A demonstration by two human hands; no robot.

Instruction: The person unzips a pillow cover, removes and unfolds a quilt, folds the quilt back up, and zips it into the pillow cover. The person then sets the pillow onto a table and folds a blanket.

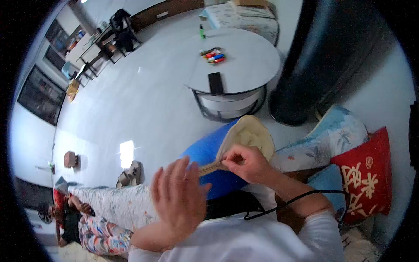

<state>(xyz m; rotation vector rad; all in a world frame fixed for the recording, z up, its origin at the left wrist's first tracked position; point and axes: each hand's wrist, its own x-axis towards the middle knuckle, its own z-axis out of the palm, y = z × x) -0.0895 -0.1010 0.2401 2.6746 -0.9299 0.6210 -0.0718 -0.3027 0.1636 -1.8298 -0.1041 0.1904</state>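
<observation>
A blue cushion cover (pixel 210 142) lies across my lap. Its cream inner side shows around the open end, and pale stuffing (pixel 249 133) fills that opening. A tan zipper (pixel 211 168) runs along the cover's edge. With thumb and forefinger, my right hand (pixel 249 164) pinches the zipper beside the opening; the pull itself is hidden by the fingertips. My left hand (pixel 180 196) is held over the closed end of the zipper, fingers stretched out and slightly blurred, gripping nothing. Whether it touches the cover, I cannot tell.
A round white table (pixel 248 56) ahead carries a black phone (pixel 215 83), a small green bottle (pixel 202 32) and several colourful small items (pixel 213 55). To my right is a red pillow (pixel 365 177). A black cable (pixel 301 197) crosses my right arm. Another person (pixel 74 218) reclines at left.
</observation>
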